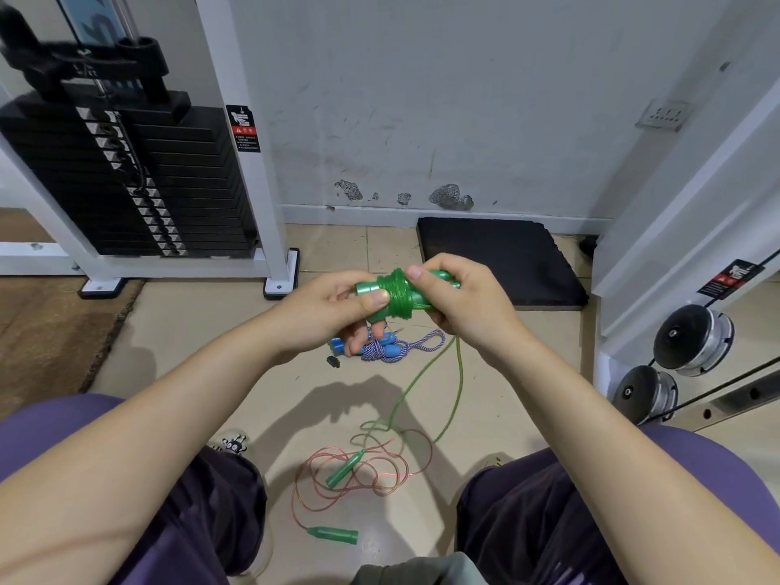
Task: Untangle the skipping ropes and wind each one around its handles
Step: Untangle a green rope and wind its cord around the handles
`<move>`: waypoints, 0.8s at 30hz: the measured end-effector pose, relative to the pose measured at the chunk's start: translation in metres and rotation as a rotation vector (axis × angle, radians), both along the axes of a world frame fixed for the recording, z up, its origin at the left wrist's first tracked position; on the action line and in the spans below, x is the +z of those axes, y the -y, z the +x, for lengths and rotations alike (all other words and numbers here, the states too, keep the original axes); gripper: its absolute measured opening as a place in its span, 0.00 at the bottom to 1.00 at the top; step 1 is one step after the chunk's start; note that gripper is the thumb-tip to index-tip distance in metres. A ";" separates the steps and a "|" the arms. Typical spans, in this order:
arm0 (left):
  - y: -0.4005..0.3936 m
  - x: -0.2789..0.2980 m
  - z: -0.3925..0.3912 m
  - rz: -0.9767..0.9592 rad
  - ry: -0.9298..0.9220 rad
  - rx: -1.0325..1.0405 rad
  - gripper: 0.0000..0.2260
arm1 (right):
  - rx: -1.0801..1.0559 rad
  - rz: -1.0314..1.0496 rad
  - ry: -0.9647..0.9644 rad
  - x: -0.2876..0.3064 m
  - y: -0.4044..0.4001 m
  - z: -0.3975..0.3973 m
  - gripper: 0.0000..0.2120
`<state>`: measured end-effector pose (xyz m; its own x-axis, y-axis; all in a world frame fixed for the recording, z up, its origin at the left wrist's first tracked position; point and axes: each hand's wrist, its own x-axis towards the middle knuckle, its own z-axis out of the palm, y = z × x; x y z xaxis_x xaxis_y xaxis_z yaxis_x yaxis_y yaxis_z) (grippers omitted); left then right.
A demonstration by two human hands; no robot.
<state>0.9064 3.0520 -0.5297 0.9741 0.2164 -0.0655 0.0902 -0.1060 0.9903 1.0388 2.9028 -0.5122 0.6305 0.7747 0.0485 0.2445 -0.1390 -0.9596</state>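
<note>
At mid-frame the left hand (333, 308) and right hand (453, 297) both grip the green handles (441, 275), the green rope (396, 295) partly wound, its tail trailing to the floor (211, 331). Below lies the red rope (363, 479), seemingly untouched; the blue rope (390, 348) looks bundled already.

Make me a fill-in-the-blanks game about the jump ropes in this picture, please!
1. Both hands, left hand and right hand, hold the handles wound with a ____ rope.
2. The loose rope tangled on the floor between the knees is ____.
3. The braided rope lying under the hands has ____ handles.
4. The black mat lies against the ____.

Missing words: green; pink; blue; wall
</note>
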 end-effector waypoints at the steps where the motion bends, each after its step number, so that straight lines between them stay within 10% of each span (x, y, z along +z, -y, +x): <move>1: -0.001 0.001 -0.001 -0.058 -0.037 -0.046 0.13 | 0.000 -0.003 0.014 0.000 0.000 0.000 0.11; 11: -0.004 0.012 -0.007 0.037 -0.263 -0.298 0.26 | 0.118 -0.018 0.012 0.000 0.003 -0.008 0.09; 19: -0.004 0.009 -0.001 -0.055 -0.055 0.039 0.23 | 0.212 0.107 -0.448 -0.004 -0.002 -0.004 0.12; 24: -0.030 0.014 0.000 -0.003 -0.026 0.450 0.20 | 0.186 -0.070 -0.166 -0.010 0.000 -0.007 0.05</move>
